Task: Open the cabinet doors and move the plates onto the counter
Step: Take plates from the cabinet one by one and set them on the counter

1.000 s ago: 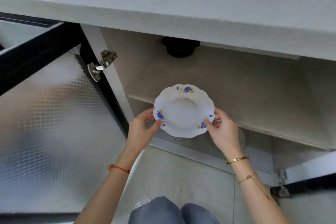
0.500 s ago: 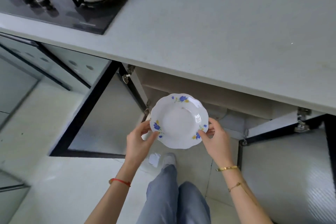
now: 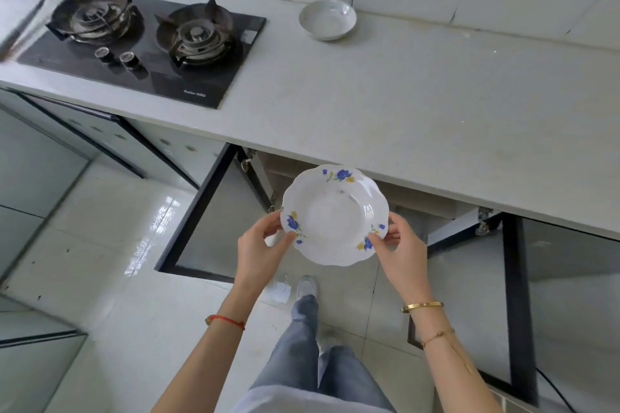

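Held in the air by 2 hands: a white scalloped plate [image 3: 335, 215] with blue and yellow flowers on its rim, face up and roughly level. Just in front of the worktop [image 3: 419, 117] edge, not touching it, far rim overlapping that edge in the view, above the open cabinet [image 3: 416, 201]. Left hand [image 3: 260, 253] at the plate's near-left rim, thumb on top beside a blue flower, fingers [image 3: 268, 228] curled under and pinching the rim. Right hand [image 3: 401, 253] at the plate's near-right rim, thumb over another flower, fingers [image 3: 392, 238] tucked beneath, likewise pinching the rim. Red string on the left wrist, 2 gold bracelets on the right.

Below the plate, both cabinet doors swung wide: left door [image 3: 201, 228] to the plate's left, right door [image 3: 516, 295] to its right, each black-framed with a frosted panel. Beyond the plate, well apart, a white bowl [image 3: 327, 19] resting on the worktop near the tiled wall. Far left of the plate, set into the worktop, a black gas hob [image 3: 144, 47] with 2 burners and 2 knobs. Under the plate, legs in grey-blue jeans and a light shoe on a pale tiled floor [image 3: 100, 261].
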Demonstrator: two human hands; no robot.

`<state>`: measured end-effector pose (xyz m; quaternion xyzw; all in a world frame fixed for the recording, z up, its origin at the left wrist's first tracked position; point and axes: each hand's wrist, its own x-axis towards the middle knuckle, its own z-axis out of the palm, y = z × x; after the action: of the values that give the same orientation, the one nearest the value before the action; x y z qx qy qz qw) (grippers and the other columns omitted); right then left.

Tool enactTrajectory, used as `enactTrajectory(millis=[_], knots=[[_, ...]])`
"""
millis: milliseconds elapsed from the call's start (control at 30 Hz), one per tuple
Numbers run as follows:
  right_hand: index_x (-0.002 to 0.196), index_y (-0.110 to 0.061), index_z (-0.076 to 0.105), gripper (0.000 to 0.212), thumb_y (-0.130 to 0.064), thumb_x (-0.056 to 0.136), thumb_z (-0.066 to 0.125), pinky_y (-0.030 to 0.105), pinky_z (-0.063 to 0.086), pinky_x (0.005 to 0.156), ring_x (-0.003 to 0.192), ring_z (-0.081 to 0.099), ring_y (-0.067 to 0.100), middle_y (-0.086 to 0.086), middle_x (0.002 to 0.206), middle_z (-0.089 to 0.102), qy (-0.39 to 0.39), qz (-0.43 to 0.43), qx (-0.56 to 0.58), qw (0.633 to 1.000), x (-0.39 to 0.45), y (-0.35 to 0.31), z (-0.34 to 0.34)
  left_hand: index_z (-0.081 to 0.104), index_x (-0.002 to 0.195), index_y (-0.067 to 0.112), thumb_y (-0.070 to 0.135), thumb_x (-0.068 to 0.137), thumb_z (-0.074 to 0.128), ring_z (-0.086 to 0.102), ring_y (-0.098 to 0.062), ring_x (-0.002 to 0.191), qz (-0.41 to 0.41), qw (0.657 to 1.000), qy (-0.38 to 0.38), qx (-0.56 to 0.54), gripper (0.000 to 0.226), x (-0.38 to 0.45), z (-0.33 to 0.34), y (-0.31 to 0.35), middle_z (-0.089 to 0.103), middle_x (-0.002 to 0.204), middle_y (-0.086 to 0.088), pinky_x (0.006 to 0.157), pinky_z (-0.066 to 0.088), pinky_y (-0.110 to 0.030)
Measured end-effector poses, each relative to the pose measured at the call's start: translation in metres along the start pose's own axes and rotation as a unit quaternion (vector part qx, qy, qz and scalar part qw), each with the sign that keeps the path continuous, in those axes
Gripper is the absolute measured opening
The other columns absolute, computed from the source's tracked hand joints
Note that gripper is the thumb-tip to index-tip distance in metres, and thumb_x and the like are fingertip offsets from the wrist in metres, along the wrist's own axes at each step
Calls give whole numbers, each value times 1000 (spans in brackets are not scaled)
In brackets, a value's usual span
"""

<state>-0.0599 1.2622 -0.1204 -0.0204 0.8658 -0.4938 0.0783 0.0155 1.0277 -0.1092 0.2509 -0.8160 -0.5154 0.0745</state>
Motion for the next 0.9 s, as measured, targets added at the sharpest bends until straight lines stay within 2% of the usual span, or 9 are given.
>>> enactTrajectory(millis=[133, 233, 333, 400, 500, 600, 667, 767, 900], knots=[[113, -23, 59, 37, -13, 81, 72, 13, 47, 70, 80, 62, 3, -13, 86, 65, 23, -8, 7, 1000, 18, -21, -11, 68, 114, 24, 16, 79, 76, 65, 4, 93, 21, 1000, -13, -12, 37, 24, -4, 25, 71, 100, 17, 83, 49, -7], [113, -23, 60, 36, -13, 81, 72, 12, 48, 68, 76, 63, 1, -13, 84, 66, 35, -3, 10, 999, 39, -34, -14, 68, 113, 24, 14, 79, 75, 65, 8, 89, 37, 999, -28, -21, 37, 50, -5, 40, 71, 95, 21, 80, 49, -6], [110, -25, 59, 33, -15, 81, 71, 7, 48, 64, 75, 63, -5, -15, 83, 66, 52, -7, 15, 999, 61, -44, -13, 68, 109, 24, 10, 79, 74, 66, 9, 88, 53, 997, -45, -31, 34, 82, -5, 53, 71, 93, 21, 78, 54, -13], [109, -26, 58, 34, -15, 81, 72, 3, 46, 62, 74, 62, -7, -16, 82, 65, 70, -7, 22, 997, 74, -49, -11, 68, 110, 22, 9, 79, 74, 65, 11, 87, 70, 996, -54, -30, 34, 103, -3, 59, 69, 92, 23, 77, 50, -6], [107, -25, 58, 32, -14, 80, 71, 6, 46, 62, 74, 62, -4, -16, 81, 66, 92, -1, 32, 995, 98, -52, -11, 68, 113, 18, 11, 79, 75, 65, 10, 87, 82, 994, -70, -19, 35, 136, 4, 68, 69, 92, 19, 76, 47, -2], [111, -22, 59, 33, -14, 81, 71, 6, 45, 64, 75, 62, 2, -15, 81, 65, 106, 3, 19, 994, 127, -54, -16, 67, 114, 20, 14, 80, 75, 64, 4, 91, 90, 992, -89, -4, 35, 168, 16, 80, 70, 96, 13, 79, 48, -8], [112, -21, 59, 33, -16, 82, 70, 12, 47, 68, 77, 62, 7, -10, 83, 66, 110, 5, 10, 994, 149, -54, -19, 68, 114, 19, 14, 80, 75, 65, 0, 90, 99, 991, -95, 3, 35, 190, 26, 89, 70, 96, 11, 81, 48, -11], [108, -20, 60, 29, -16, 82, 70, 21, 51, 70, 77, 63, 9, -8, 83, 65, 111, 11, 3, 994, 189, -53, -26, 68, 114, 17, 13, 81, 74, 64, 0, 87, 109, 988, -104, 17, 34, 227, 45, 101, 70, 96, 9, 77, 46, -5], [100, -16, 61, 21, -15, 80, 70, 14, 48, 64, 75, 63, 11, -3, 82, 68, 111, 17, 0, 994, 251, -48, -41, 68, 114, 15, 13, 81, 74, 63, 3, 84, 110, 988, -108, 25, 34, 279, 77, 122, 70, 94, 8, 74, 44, -1]])
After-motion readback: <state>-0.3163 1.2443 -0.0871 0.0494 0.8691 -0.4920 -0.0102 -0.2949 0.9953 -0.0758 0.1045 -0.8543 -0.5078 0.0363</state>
